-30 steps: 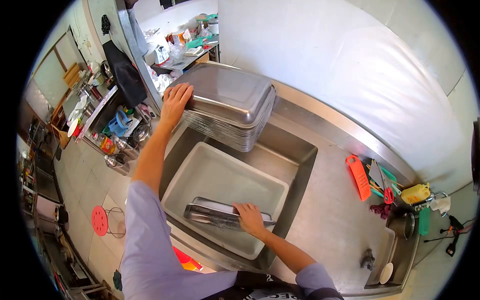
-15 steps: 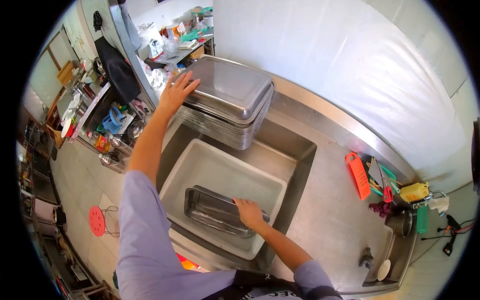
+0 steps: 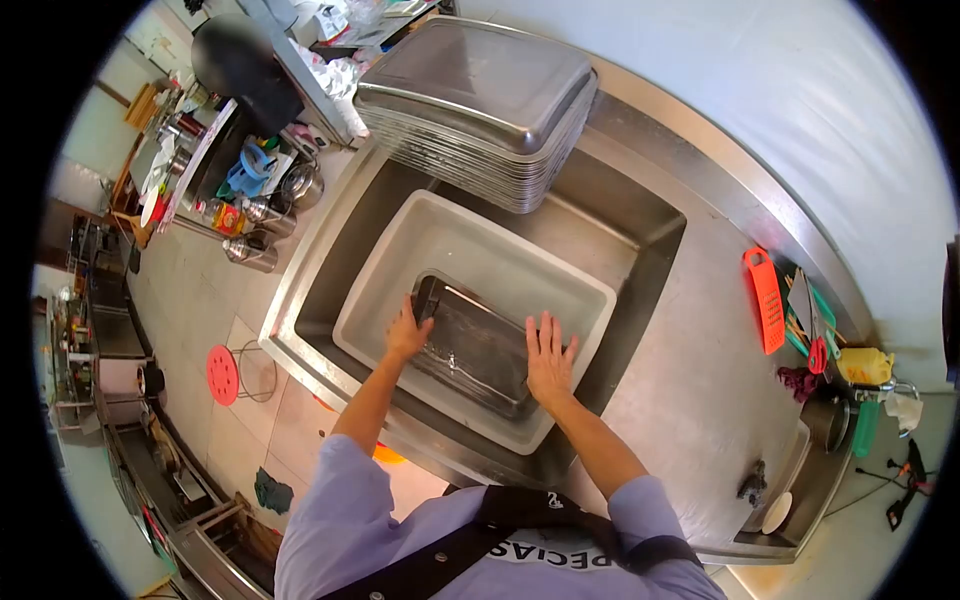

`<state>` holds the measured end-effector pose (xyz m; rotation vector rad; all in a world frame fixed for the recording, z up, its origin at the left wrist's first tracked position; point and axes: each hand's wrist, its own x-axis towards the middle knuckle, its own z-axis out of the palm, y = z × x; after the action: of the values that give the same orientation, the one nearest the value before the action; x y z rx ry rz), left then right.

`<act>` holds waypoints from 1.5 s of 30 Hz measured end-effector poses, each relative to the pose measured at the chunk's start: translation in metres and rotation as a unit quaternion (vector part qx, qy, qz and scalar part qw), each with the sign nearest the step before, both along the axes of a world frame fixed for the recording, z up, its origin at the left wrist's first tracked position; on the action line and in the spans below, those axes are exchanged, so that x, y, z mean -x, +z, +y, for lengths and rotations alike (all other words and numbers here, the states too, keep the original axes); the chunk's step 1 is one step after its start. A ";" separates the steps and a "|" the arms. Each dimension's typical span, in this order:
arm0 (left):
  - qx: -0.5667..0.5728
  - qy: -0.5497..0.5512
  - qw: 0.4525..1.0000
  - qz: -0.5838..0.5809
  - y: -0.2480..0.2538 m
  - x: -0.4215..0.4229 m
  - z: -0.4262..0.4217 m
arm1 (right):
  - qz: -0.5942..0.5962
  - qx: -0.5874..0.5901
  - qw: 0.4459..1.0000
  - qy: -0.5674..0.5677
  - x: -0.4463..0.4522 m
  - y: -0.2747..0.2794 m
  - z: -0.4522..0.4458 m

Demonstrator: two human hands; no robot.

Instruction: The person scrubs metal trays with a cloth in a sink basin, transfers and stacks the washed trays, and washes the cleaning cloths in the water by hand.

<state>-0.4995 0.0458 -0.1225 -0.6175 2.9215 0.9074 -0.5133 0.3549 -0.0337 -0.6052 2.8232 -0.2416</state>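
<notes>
A rectangular metal tray (image 3: 470,355) lies in the water inside a large pale plastic basin (image 3: 350,318). My left hand (image 3: 404,335) is at the tray's left edge, thumb and fingers apart. At the right end of the tray is my right hand (image 3: 550,362), its fingers spread out over the edge. Neither hand visibly wraps around the rim. Beyond the basin, a tall stack of similar metal trays (image 3: 475,85) rests upside down at the back of the sink.
The basin sits in a stainless steel sink (image 3: 645,215). On the counter to the right are an orange grater (image 3: 765,300), scissors (image 3: 818,355), a yellow container (image 3: 866,366), a pot (image 3: 828,424) and a steel scrubber (image 3: 752,482). A red stool (image 3: 222,375) stands left.
My left hand has left the tray stack and come down to the basin. The tray, tilted before under my right hand, now lies flatter in the water. The view has shifted.
</notes>
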 end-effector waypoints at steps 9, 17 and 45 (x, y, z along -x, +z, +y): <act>0.013 0.060 0.976 -0.207 -0.025 0.004 0.002 | 0.031 -0.057 0.998 0.006 0.020 -0.043 0.008; 0.123 0.076 0.951 -0.272 -0.048 0.019 -0.003 | 0.062 -0.040 0.997 -0.025 0.040 -0.090 0.013; -0.166 0.040 0.979 -0.114 -0.131 0.023 -0.038 | -0.147 -0.065 0.983 0.087 -0.011 -0.086 0.019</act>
<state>-0.5221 0.0079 -0.2531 -0.7603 2.4838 1.2085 -0.5026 0.3743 -0.1193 -0.7182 2.4647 -0.1027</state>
